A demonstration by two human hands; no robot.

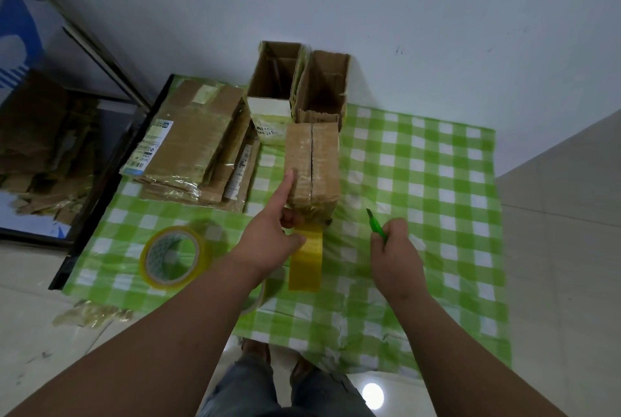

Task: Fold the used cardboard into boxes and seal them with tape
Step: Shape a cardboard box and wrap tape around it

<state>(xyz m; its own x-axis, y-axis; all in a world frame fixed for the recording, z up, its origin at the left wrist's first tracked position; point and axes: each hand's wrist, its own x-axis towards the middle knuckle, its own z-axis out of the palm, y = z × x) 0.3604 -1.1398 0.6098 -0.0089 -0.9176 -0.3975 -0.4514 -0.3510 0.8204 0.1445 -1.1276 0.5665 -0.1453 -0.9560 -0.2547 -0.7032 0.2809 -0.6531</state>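
Now the left hand (268,238) is pinching a yellow tape strip (306,258) against the closed box (312,168), index finger pressing its top; the right hand (393,242) is gripping a green cutter (376,225). Cutting close to the box while keeping the strip taut would work best. Lying mid-table (437,181), the box is running lengthwise away from the person.

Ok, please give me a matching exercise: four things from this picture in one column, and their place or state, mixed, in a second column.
Things:
1. green cutter
2. spare tape roll
3. closed box
4. flattened cardboard

Places or states:
A. stacked at the cloth's far left
B. touched by the left index finger
C. held in the right hand
D. lying alone, near left

Pairs: 1-C, 2-D, 3-B, 4-A
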